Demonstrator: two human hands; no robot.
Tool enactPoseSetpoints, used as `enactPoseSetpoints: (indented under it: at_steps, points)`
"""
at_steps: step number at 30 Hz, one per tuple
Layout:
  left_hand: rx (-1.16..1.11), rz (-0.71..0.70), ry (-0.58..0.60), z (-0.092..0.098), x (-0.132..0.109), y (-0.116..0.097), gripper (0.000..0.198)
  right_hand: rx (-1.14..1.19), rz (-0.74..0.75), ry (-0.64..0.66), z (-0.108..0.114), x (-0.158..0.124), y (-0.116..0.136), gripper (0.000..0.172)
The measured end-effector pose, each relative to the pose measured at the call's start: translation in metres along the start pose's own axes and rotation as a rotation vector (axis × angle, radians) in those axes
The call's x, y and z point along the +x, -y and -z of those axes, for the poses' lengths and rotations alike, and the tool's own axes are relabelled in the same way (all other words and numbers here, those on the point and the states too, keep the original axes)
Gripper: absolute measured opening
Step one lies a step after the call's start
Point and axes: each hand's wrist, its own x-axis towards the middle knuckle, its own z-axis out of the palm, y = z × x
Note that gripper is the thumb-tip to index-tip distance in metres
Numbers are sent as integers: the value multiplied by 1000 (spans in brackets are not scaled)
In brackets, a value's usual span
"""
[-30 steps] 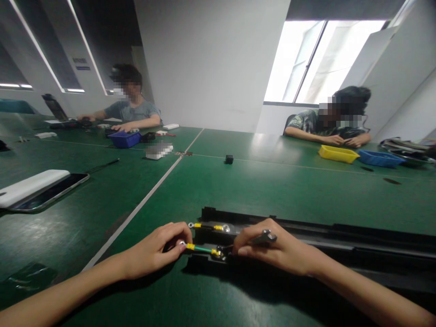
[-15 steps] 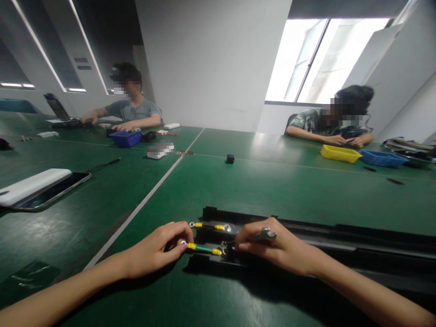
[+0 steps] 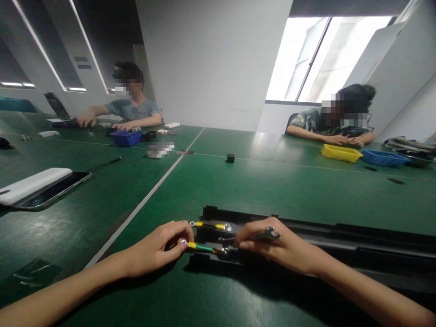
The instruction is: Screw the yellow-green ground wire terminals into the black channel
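My left hand (image 3: 166,247) pinches the ring-terminal end of a short green wire (image 3: 203,248) with yellow sleeves. The wire's other end lies at a bolt (image 3: 224,250) on a long black metal channel (image 3: 316,231). In my right hand (image 3: 272,245) is a wrench (image 3: 267,233); its open jaw sticks out past my knuckles, and its other end shows beyond my fingertips, near the bolt. My fingers hide the wrench's middle. A second short wire (image 3: 213,226), black with yellow sleeves, is on the channel just behind, a ring terminal at each end.
Two people sit across the green table (image 3: 190,190). A phone (image 3: 51,193) and a white case-like object (image 3: 36,184) lie at left. A small black block (image 3: 230,158) is mid-table. Farther off stand blue (image 3: 126,138) and yellow (image 3: 341,153) bins.
The wrench has swung a little in my right hand, and its far end now shows between the two wires. My left hand stays in place.
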Motion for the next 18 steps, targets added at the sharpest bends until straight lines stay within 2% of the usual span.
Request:
enactPoseSetpoints:
  at_steps: [6,18]
  points:
    - [-6,-3,9,0,2,2,13,76,-95,-84,0,0,4,34]
    - [0,6,2,0,-1,0,12,-86,-58,-27,0,2,4,32]
